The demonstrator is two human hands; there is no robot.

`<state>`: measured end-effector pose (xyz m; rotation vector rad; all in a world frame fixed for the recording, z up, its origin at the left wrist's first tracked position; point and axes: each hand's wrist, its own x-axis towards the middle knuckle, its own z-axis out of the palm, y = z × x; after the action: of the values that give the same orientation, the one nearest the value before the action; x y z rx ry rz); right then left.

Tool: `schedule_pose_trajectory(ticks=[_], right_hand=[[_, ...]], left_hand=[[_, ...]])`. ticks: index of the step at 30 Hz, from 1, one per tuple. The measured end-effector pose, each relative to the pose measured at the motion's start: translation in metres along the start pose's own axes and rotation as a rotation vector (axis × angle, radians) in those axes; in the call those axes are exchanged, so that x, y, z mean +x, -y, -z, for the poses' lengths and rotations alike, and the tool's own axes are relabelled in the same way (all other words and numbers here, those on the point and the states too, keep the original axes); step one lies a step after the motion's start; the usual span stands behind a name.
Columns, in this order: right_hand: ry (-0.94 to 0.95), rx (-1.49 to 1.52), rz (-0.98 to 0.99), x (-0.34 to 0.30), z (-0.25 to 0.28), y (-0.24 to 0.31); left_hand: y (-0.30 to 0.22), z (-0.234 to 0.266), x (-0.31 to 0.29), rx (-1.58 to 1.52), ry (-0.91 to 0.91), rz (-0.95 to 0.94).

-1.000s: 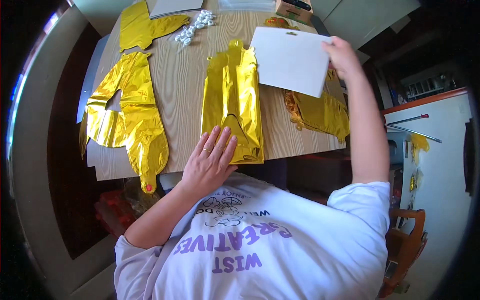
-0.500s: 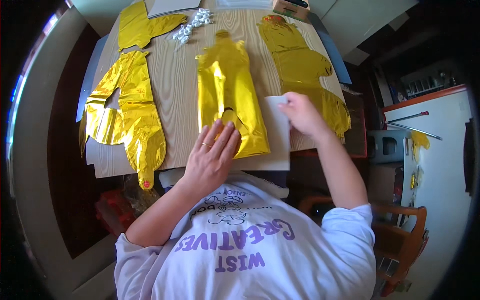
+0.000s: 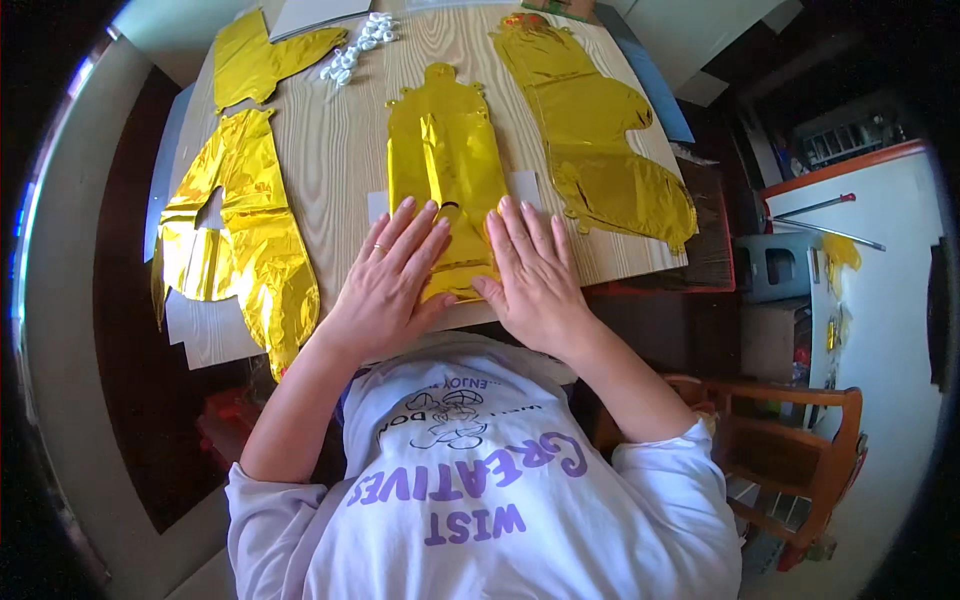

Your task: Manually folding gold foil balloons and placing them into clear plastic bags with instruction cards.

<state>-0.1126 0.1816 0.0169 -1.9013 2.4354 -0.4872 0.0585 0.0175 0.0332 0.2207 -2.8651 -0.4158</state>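
A flat, partly folded gold foil balloon (image 3: 455, 155) lies in the middle of the table, its rounded tab pointing away from me. Under its near half is a white card (image 3: 525, 186), showing at both sides. My left hand (image 3: 385, 275), with a ring on one finger, rests flat on the left part of the foil and card. Flat on the right edge is my right hand (image 3: 538, 275), fingers stretched out. Neither hand grips anything. The palms hide part of the foil's near end.
Another gold foil balloon (image 3: 255, 170) lies on the left, and one more (image 3: 590, 130) on the right of the wooden table (image 3: 345, 170). At the back are small white pieces (image 3: 360, 45), white sheets (image 3: 310, 14) and a box (image 3: 560, 8). A wooden chair (image 3: 785, 440) stands right.
My right hand has let go of the white card's edge and now lies flat on the foil. The card has slid left under the foil. My left hand has shifted left.
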Motion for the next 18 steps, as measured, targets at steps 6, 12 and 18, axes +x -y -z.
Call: schedule_pose_trajectory(ticks=[6, 12, 18], right_hand=[[0.125, -0.076, -0.029, -0.007, -0.004, -0.017], [0.185, -0.042, -0.015, -0.005, -0.002, -0.020], [0.169, -0.033, 0.022, -0.008, -0.001, -0.023]], left_hand=[[0.003, -0.006, -0.003, -0.016, 0.023, 0.019], [0.004, 0.002, 0.008, -0.007, -0.028, 0.083], [-0.001, -0.004, 0.019, 0.058, -0.012, -0.031]])
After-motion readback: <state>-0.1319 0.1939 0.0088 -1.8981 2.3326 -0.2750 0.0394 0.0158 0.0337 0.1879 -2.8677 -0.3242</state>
